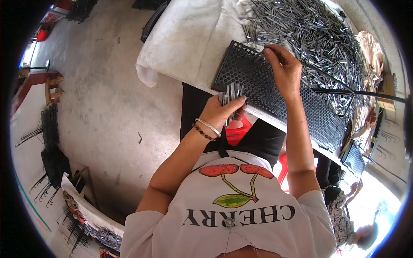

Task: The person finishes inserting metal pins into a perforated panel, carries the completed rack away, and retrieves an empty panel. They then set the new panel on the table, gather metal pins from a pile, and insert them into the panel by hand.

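Observation:
My left hand point(218, 111) is closed round a bundle of thin metal strips point(232, 92), which stand up out of the fist near the table edge. A black perforated tray point(266, 88) full of round holes lies along the table's front edge. Over its far left part, my right hand point(285, 71) pinches a thin metal strip point(257, 56) between thumb and fingers, close above the holes. Beyond the tray spreads a big heap of loose metal strips point(318, 34).
A white cloth point(193, 38) covers the table. A black rod point(365, 94) crosses the heap at right. Below the table edge shows a red stool point(238, 131). Another person point(344, 210) sits at the lower right beside a second perforated tray point(353, 158). Black wire racks point(49, 124) stand at left.

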The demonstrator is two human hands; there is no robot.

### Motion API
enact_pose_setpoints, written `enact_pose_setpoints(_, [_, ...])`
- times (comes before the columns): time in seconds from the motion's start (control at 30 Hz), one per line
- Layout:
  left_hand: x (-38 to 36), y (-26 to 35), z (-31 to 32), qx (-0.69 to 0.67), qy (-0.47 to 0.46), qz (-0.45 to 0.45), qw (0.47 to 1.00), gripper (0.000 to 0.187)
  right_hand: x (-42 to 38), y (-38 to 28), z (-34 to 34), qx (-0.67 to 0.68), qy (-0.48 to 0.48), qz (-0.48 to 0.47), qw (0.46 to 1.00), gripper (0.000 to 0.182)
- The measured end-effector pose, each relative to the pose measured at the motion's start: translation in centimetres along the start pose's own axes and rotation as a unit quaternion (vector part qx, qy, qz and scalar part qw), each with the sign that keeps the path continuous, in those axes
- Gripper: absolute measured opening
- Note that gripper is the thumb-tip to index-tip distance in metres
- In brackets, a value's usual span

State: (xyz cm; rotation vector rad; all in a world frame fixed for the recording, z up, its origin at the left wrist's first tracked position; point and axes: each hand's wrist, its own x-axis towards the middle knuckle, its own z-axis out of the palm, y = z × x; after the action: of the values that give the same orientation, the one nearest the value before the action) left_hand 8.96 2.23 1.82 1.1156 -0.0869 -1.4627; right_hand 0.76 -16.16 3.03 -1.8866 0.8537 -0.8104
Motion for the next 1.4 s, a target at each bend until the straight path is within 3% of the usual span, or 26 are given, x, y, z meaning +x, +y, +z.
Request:
enact_pose_setpoints(0.17, [0.0,-1.3,-0.4,0.009,-0.008,-0.023,1.000,0.014,0.1,-0.5,0.6,-0.133,0.000,-0.071,0.989,0.014])
enact_pose_setpoints(0.4, [0.5,-1.7,-1.4,0.003,-0.017,-0.010,1.000,0.015,-0.2,1.5,1.2,-0.156,-0.015,-0.146,0.977,0.013])
enact_pose_setpoints(0.5, [-0.4,-0.2,-0.2,-0.004,0.027,-0.074,0.997,0.018,-0.5,1.3,1.4,-0.173,0.006,-0.162,0.971,0.012])
enact_pose_setpoints(0.87, [0.1,-1.1,-0.7,0.020,-0.002,-0.036,0.999,0.016,-0.7,1.4,1.6,-0.188,0.015,-0.219,0.957,0.014])
enact_pose_setpoints(1.2, [-0.3,-1.2,-0.6,0.017,-0.029,-0.011,0.999,0.016,-1.1,1.1,2.1,-0.156,0.047,-0.135,0.977,0.013])
enact_pose_setpoints(1.4, [-0.3,-0.7,0.1,0.007,0.019,-0.079,0.997,0.018,-1.6,1.8,2.4,-0.202,0.066,-0.162,0.963,0.013])
